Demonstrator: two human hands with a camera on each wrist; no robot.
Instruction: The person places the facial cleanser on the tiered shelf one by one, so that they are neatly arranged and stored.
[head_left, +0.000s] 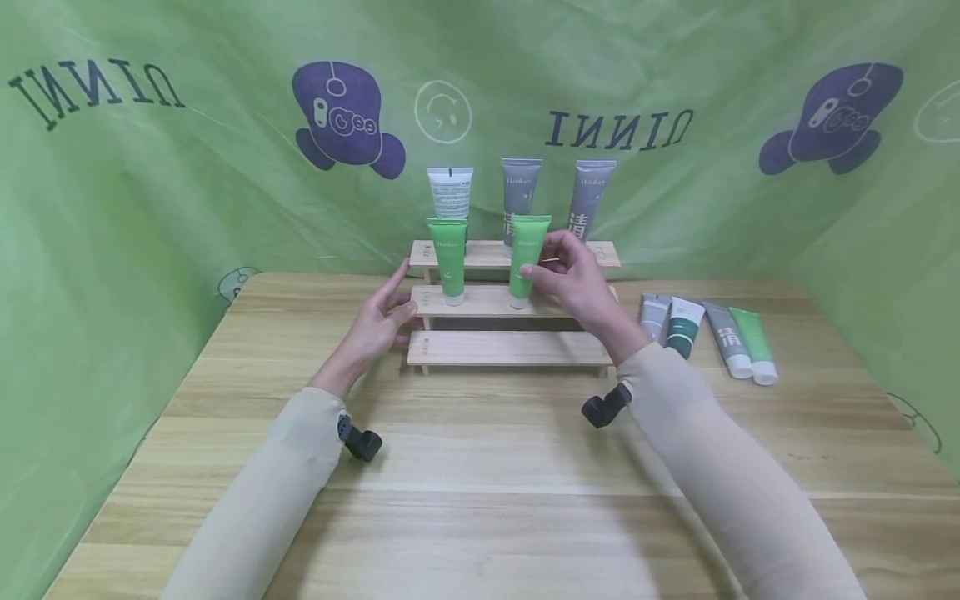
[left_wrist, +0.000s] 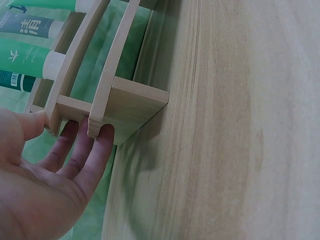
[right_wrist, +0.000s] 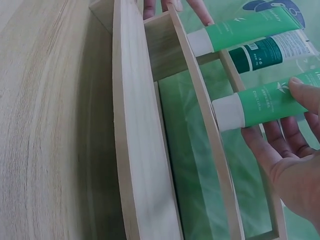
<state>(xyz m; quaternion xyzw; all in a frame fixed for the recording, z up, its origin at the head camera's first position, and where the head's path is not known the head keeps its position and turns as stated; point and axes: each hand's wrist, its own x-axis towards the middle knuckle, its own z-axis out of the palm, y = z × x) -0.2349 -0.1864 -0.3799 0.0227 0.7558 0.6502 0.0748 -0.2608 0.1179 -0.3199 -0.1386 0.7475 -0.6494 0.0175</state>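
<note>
A three-step wooden display stand (head_left: 510,348) stands at the back of the table. My left hand (head_left: 375,329) grips its left end, thumb (left_wrist: 34,125) against the middle step and fingers spread around the lower boards. My right hand (head_left: 581,283) pinches a green tube (head_left: 529,242) with a white cap between thumb and fingers, upright at the middle step with its cap right at the board. Another green tube (head_left: 450,260) stands cap down on the left of that step. Behind, on the top step, are a white and dark-green tube (head_left: 452,190) and two grey tubes (head_left: 521,187).
To the right of the stand, several tubes lie on the table, among them a white and dark-green tube (head_left: 684,325), a grey tube (head_left: 726,337) and a green tube (head_left: 753,342). A green printed cloth (head_left: 480,50) hangs behind and at both sides.
</note>
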